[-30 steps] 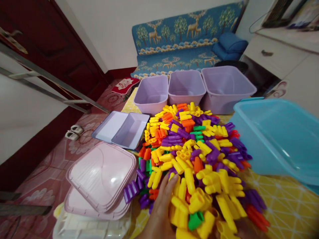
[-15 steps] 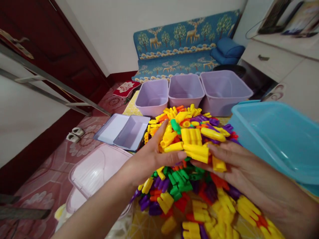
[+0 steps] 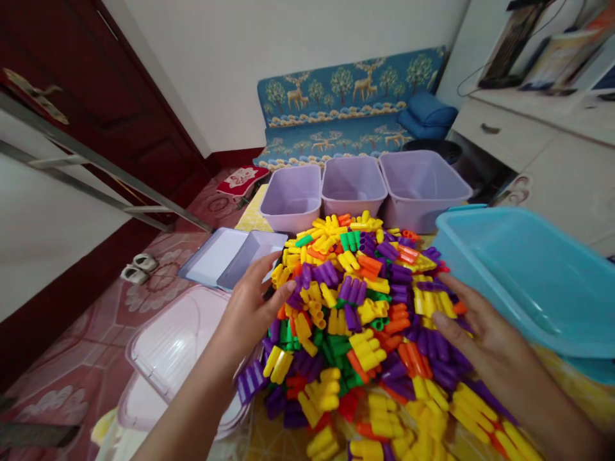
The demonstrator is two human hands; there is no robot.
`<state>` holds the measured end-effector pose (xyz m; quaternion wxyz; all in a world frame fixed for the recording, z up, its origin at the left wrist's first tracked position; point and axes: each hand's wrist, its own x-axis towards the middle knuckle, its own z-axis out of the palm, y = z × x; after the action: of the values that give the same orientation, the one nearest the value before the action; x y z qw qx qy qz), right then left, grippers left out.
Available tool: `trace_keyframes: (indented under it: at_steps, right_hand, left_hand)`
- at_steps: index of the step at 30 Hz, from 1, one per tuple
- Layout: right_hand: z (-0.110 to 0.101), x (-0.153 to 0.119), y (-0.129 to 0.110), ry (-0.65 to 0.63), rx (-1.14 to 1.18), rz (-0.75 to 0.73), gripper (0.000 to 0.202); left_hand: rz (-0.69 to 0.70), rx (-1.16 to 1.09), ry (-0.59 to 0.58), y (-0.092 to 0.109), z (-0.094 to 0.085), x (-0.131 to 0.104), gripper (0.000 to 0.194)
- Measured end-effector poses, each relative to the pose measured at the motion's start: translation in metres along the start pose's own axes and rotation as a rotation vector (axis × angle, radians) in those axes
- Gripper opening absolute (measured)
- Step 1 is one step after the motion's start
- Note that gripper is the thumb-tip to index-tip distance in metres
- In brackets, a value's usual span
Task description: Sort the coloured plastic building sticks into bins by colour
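Note:
A heap of plastic building blocks (image 3: 353,291) in yellow, purple, orange and green covers the middle of the table. Against its left side rests my left hand (image 3: 257,298), fingers apart and nothing held. On the right flank of the heap, my right hand (image 3: 473,320) is spread beside a yellow block (image 3: 432,301), with no block gripped. Whether its fingertips touch the blocks is hard to tell. Beyond the heap stand three lilac bins in a row: a left bin (image 3: 293,221), a middle bin (image 3: 353,203) and a right bin (image 3: 427,214), with no blocks visible inside.
A large blue tub (image 3: 538,320) stands at the right. To the left lie an open lilac case (image 3: 211,256) and translucent lids (image 3: 177,346). A patterned sofa (image 3: 336,115) is behind the bins, and a metal ladder (image 3: 106,166) leans at the left.
Both hands have moved apart, the left one leftward and the right one to the right. The yellow blocks held between them have been let go onto the heap.

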<state>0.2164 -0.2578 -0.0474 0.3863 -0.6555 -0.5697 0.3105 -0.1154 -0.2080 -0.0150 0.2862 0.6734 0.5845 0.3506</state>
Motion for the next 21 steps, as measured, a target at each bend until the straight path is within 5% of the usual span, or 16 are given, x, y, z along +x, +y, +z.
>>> trace_keyframes:
  at_steps: [4, 7, 11, 16, 21]
  right_hand:
    - [-0.002, -0.015, 0.038, 0.084, -0.133, -0.003, 0.075]
    - [0.001, 0.002, 0.023, 0.082, -0.227, -0.135, 0.071]
    - [0.019, 0.065, -0.01, 0.151, -0.34, -0.272, 0.065]
    - [0.04, 0.143, -0.015, 0.049, -0.608, -0.015, 0.075]
    - [0.041, 0.165, -0.006, -0.109, -0.691, 0.242, 0.099]
  left_hand:
    - [0.002, 0.13, 0.035, -0.018, 0.0, -0.004, 0.053]
    - [0.095, 0.181, 0.074, -0.012, 0.006, 0.018, 0.052]
    - [0.169, 0.291, 0.085, 0.001, 0.024, 0.076, 0.048]
    - [0.037, 0.491, -0.122, 0.007, 0.048, 0.13, 0.045]
    - [-0.07, 0.678, -0.202, 0.005, 0.058, 0.145, 0.054]
